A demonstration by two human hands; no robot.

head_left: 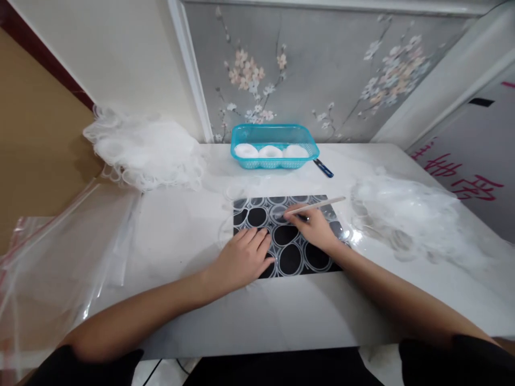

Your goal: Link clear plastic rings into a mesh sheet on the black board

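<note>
My left hand (247, 254) lies flat on the lower left of a dark mat (269, 272), fingers stretched out. Rows of translucent white rings (291, 260) cover the mat. A thin pale stick (322, 205) is pinched in my right hand (309, 224), which rests over the upper middle of the mat. The stick slants up to the right, and its lower end is near a ring in the upper row. A small dark piece shows under my right fingers; I cannot make out what it is.
Behind the mat stands a blue plastic basket (275, 128) holding white rolls, with a dark blue utility knife (323, 168) beside it. Heaps of translucent rings (148, 153) lie at back left, and a pile of clear plastic (414, 214) at right. Clear bags (80, 246) hang at the left edge.
</note>
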